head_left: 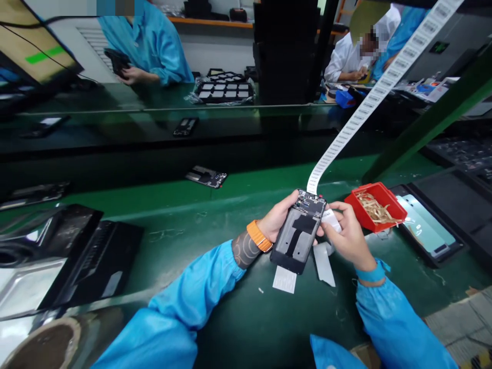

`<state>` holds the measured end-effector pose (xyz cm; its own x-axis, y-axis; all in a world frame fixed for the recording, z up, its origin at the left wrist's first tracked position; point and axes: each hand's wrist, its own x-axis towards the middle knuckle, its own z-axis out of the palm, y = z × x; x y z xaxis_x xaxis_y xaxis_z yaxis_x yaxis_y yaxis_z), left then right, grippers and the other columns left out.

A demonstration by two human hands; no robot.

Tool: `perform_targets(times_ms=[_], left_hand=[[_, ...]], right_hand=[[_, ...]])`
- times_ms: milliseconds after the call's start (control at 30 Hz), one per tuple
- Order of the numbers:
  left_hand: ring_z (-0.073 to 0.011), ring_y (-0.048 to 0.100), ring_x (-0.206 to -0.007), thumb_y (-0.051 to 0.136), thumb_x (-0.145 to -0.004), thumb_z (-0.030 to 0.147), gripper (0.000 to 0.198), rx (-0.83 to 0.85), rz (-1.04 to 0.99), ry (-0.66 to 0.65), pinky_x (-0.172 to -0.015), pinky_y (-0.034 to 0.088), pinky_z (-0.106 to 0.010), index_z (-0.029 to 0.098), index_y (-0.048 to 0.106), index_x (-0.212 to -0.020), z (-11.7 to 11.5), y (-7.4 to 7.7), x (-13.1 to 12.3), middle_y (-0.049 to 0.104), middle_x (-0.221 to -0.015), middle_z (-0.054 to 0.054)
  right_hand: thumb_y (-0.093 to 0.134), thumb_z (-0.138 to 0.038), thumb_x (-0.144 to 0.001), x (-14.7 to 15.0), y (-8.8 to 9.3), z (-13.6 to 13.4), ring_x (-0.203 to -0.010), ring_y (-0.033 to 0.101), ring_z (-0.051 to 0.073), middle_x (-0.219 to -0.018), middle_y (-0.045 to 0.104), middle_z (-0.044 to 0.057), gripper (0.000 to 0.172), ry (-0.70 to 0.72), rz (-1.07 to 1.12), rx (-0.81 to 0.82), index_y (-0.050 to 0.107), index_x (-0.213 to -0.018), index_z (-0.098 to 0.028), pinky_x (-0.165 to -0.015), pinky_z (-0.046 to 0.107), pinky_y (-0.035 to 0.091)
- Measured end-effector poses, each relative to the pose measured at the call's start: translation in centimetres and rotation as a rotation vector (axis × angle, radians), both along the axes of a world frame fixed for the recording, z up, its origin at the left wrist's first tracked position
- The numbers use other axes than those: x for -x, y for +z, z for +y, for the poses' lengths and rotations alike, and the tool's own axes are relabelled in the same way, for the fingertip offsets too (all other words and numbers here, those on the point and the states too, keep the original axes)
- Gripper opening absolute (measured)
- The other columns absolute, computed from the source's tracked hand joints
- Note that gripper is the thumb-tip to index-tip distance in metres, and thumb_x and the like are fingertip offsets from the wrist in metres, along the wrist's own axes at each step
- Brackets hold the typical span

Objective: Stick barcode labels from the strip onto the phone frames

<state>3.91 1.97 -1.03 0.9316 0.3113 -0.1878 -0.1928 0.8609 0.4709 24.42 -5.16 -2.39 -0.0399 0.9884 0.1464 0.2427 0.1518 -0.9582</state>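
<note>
My left hand (273,221) is wrapped round the left edge of an opened phone (299,230), its circuit board showing at the top and a bare grey bay below. At the phone's right edge, my right hand (348,233) pinches a small white label piece (331,220) between thumb and fingers. A long strip of barcode labels (357,115) slopes down from the upper right to the phone's top end. Curled white backing paper (325,265) lies below my right hand. A printed white label sheet (285,280) sticks out from under the phone's lower end.
A red bin (378,207) with tan strips stands right of my hands, beside a black tray (434,223) holding a pale panel. Another opened phone (207,176) lies farther back. Black equipment (103,256) sits at left. A co-worker in blue (157,43) holds a dark object across the bench.
</note>
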Motion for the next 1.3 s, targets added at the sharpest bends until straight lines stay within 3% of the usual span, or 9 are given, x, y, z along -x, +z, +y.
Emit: perform_targets(times_ms=[267,500,700,800,1000,1300], left_hand=[[-0.0303,0.072,-0.08,0.028,-0.093,0.074,0.082,-0.006,-0.014,0.028,-0.074,0.055,-0.041,0.012,0.052,-0.139,-0.4,0.0,-0.6,0.072,-0.097,-0.018],[-0.0296,0.071,-0.079,0.022,-0.094,0.073,0.083,0.004,-0.021,0.029,-0.076,0.054,-0.042,0.01,0.054,-0.137,-0.4,0.3,-0.7,0.072,-0.094,-0.019],[-0.0312,0.069,-0.076,0.012,-0.084,0.085,0.1,0.075,-0.041,0.04,-0.072,0.053,-0.045,0.011,0.058,-0.133,-1.0,1.8,-1.0,0.071,-0.095,-0.02],[-0.0313,0.069,-0.077,0.003,-0.083,0.085,0.105,0.085,-0.056,0.036,-0.073,0.053,-0.045,0.01,0.059,-0.131,-1.0,2.0,-1.1,0.071,-0.092,-0.019],[-0.0338,0.07,-0.075,-0.003,-0.078,0.089,0.114,0.014,-0.063,-0.011,-0.072,0.052,-0.046,0.009,0.059,-0.13,-0.8,1.4,-1.1,0.071,-0.089,-0.02],[-0.0335,0.071,-0.079,0.011,-0.083,0.088,0.103,-0.001,-0.051,0.034,-0.074,0.055,-0.048,0.008,0.061,-0.125,-0.8,1.2,-1.5,0.072,-0.091,-0.022]], right_hand=[[0.055,-0.041,-0.099,-0.8,1.2,-0.1,-0.09,0.068,0.022,-0.11,0.071,0.007,0.028,-0.145,-0.196,-0.123,0.064,-0.117,-0.021,-0.078,0.034,0.055],[0.062,-0.038,-0.095,-0.9,1.1,0.1,-0.083,0.067,0.022,-0.1,0.072,0.007,0.022,-0.192,-0.15,-0.132,0.068,-0.108,-0.021,-0.07,0.034,0.055],[0.064,-0.026,-0.092,-1.1,1.1,0.2,-0.08,0.06,0.021,-0.095,0.062,0.006,0.015,-0.246,-0.383,-0.45,0.07,-0.106,-0.024,-0.07,0.037,0.051],[0.064,-0.022,-0.092,-1.2,1.5,0.3,-0.081,0.059,0.022,-0.095,0.06,0.006,0.012,-0.245,-0.406,-0.532,0.069,-0.103,-0.023,-0.069,0.037,0.051],[0.064,-0.018,-0.091,-1.0,1.8,0.3,-0.079,0.059,0.021,-0.093,0.059,0.006,0.007,-0.259,-0.476,-0.55,0.065,-0.097,-0.021,-0.069,0.036,0.05],[0.064,-0.022,-0.087,-1.1,1.9,0.4,-0.086,0.061,0.023,-0.09,0.061,0.006,0.006,-0.227,-0.441,-0.457,0.061,-0.082,-0.022,-0.075,0.038,0.051]])
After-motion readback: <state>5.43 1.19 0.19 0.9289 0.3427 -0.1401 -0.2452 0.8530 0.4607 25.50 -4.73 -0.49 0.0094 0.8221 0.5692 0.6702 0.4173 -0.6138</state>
